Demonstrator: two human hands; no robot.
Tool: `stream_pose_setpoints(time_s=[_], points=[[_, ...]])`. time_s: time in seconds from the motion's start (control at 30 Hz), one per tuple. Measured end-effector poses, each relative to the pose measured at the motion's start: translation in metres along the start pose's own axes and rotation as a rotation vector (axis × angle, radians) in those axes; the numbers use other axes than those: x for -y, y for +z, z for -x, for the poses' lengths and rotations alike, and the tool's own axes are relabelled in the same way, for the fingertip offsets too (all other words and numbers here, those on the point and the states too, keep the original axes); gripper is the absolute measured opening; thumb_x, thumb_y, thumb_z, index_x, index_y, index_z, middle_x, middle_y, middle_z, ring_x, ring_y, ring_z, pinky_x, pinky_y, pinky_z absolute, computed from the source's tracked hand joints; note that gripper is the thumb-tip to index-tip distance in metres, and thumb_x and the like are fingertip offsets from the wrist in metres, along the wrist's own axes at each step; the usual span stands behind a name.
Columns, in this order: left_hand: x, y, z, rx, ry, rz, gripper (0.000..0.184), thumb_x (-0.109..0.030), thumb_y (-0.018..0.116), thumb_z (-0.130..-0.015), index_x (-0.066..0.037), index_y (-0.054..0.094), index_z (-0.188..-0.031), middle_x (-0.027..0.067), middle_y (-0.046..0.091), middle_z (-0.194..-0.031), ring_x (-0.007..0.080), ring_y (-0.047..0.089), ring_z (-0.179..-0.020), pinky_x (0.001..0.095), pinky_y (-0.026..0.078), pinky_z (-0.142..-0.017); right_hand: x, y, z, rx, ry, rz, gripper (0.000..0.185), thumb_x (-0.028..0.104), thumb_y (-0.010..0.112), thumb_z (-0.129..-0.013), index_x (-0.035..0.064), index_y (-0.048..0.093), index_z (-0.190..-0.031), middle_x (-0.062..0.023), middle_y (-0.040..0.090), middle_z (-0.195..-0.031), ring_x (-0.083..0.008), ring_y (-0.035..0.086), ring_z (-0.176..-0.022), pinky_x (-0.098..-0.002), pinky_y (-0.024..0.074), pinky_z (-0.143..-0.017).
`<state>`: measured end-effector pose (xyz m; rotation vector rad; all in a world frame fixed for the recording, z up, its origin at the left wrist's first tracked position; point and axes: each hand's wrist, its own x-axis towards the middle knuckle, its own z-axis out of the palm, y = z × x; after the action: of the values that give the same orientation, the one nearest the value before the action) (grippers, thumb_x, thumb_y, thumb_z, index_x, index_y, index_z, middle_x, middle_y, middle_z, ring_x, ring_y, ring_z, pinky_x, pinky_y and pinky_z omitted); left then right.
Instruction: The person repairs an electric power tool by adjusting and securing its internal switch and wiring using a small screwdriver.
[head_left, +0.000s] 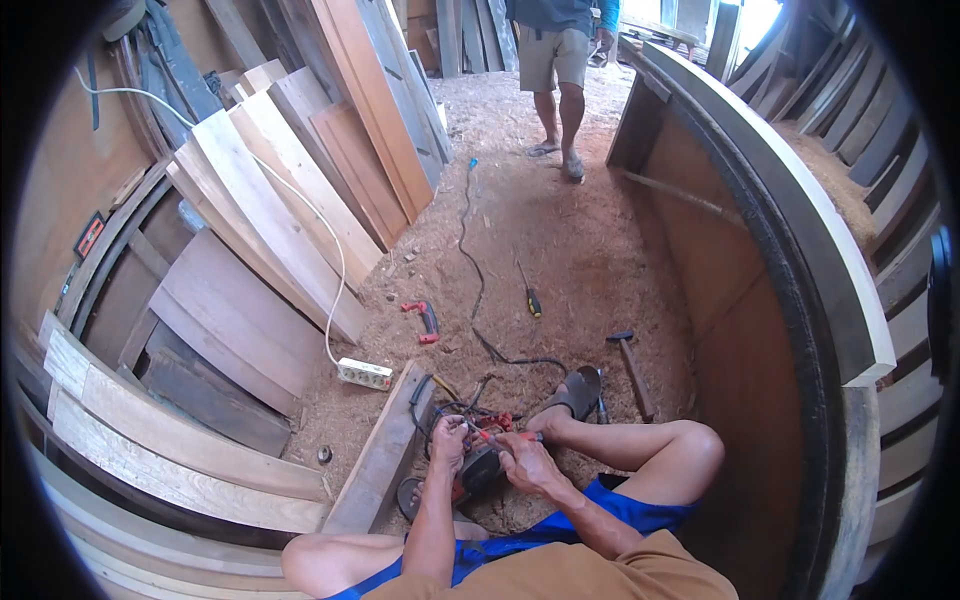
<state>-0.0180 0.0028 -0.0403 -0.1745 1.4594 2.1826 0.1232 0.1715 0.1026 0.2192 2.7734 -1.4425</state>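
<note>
My left hand (pixel 450 446) is closed, its fingertips pinching a small part too tiny to make out. Close beside it, my right hand (pixel 529 464) grips a slim red-handled screwdriver (pixel 487 436) pointing toward the left fingers. Below both hands, between my legs, lies a dark power tool (pixel 478 474) with red parts and a round disc (pixel 408 497) at its left end. Dark cables and a red piece (pixel 495 420) lie just beyond the hands, partly hidden by them.
On the sawdust floor are a red-and-black tool casing (pixel 428 322), another screwdriver (pixel 533 302), a hammer (pixel 636 378) and a power strip (pixel 364 374). A board (pixel 383 455) lies at left. Planks (pixel 275 190) lean leftward; a large wooden panel (pixel 740 330) stands right. A person (pixel 556 75) stands ahead.
</note>
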Motion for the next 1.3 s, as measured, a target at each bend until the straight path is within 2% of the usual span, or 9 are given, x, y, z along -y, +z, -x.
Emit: stream_pose_setpoints(time_s=[0.47,0.57,0.77,0.87,0.93,1.0,1.1,1.2,1.3], points=[[0.002,0.006,0.001,-0.029,0.022,0.077,0.021,-0.001,0.06,-0.101,-0.001,0.054,-0.121,0.0134,0.071,-0.102,0.0202,0.075,-0.076,0.027,0.06,-0.062,-0.001,0.004,0.001,-0.014,0.013,0.004,0.04,0.017,0.058,-0.096,0.003,0.061,-0.133,-0.0271,0.072,-0.111,-0.0458,0.069,-0.107,-0.0547,0.0535,-0.094],[0.002,-0.001,-0.001,0.017,0.003,0.024,0.019,-0.001,0.062,-0.1,-0.003,0.053,-0.117,0.014,0.072,-0.103,0.0215,0.075,-0.08,0.0317,0.065,-0.066,0.004,0.001,0.002,0.008,0.04,-0.005,0.04,0.017,0.059,-0.096,0.0034,0.061,-0.133,-0.0276,0.072,-0.112,-0.0456,0.069,-0.108,-0.0543,0.0535,-0.095],[-0.001,0.001,0.002,0.03,0.005,-0.029,0.023,-0.006,0.068,-0.099,-0.005,0.056,-0.118,0.0099,0.072,-0.094,0.0183,0.074,-0.075,0.0264,0.056,-0.057,0.004,0.0,0.003,-0.012,0.055,0.051,0.04,0.017,0.059,-0.096,0.004,0.062,-0.133,-0.0274,0.071,-0.117,-0.0451,0.068,-0.112,-0.0517,0.0532,-0.098],[0.006,0.003,-0.002,0.022,0.032,-0.035,0.022,-0.006,0.068,-0.098,-0.006,0.059,-0.117,0.0075,0.071,-0.092,0.0171,0.072,-0.075,0.0273,0.054,-0.057,-0.009,0.008,0.004,-0.079,-0.086,0.033,0.039,0.014,0.059,-0.095,0.0041,0.063,-0.132,-0.0265,0.071,-0.118,-0.0449,0.068,-0.113,-0.0509,0.0533,-0.098],[0.011,-0.006,-0.009,0.034,0.063,-0.147,0.019,-0.008,0.066,-0.1,-0.006,0.06,-0.118,0.0061,0.071,-0.092,0.0165,0.069,-0.074,0.0289,0.053,-0.06,0.008,-0.001,0.012,-0.043,-0.053,0.017,0.039,0.012,0.06,-0.093,0.0028,0.063,-0.131,-0.0261,0.071,-0.117,-0.0444,0.068,-0.113,-0.0497,0.0536,-0.098],[0.001,0.006,0.002,0.002,0.038,-0.123,0.016,-0.008,0.061,-0.102,-0.005,0.061,-0.118,0.0062,0.07,-0.094,0.0152,0.068,-0.074,0.0299,0.053,-0.062,0.022,-0.008,0.022,-0.123,-0.069,-0.021,0.039,0.01,0.059,-0.092,0.0013,0.064,-0.13,-0.0258,0.071,-0.116,-0.0439,0.068,-0.112,-0.0488,0.0543,-0.097],[-0.006,0.012,0.007,-0.027,0.027,-0.016,0.022,-0.004,0.061,-0.1,-0.006,0.056,-0.121,0.011,0.074,-0.098,0.0154,0.073,-0.075,0.0237,0.052,-0.058,0.012,-0.001,0.025,-0.128,-0.06,-0.037,0.04,0.009,0.059,-0.092,-0.0002,0.063,-0.131,-0.0272,0.07,-0.117,-0.0443,0.068,-0.113,-0.0485,0.0542,-0.097],[-0.004,0.009,0.005,0.029,0.035,-0.001,0.024,-0.003,0.062,-0.099,-0.006,0.053,-0.121,0.0131,0.075,-0.099,0.0148,0.074,-0.074,0.0216,0.052,-0.056,0.016,-0.005,0.026,-0.103,-0.031,-0.057,0.041,0.008,0.059,-0.093,-0.0008,0.062,-0.133,-0.0284,0.07,-0.118,-0.0446,0.068,-0.113,-0.0485,0.0538,-0.099],[-0.005,0.01,0.005,0.03,0.047,0.014,0.025,-0.002,0.061,-0.099,-0.004,0.053,-0.122,0.0112,0.071,-0.102,0.0161,0.074,-0.08,0.0266,0.06,-0.067,0.015,-0.006,0.024,-0.104,-0.021,-0.071,0.041,0.008,0.059,-0.093,-0.0012,0.061,-0.133,-0.0289,0.07,-0.118,-0.0452,0.068,-0.113,-0.0488,0.0534,-0.099]])
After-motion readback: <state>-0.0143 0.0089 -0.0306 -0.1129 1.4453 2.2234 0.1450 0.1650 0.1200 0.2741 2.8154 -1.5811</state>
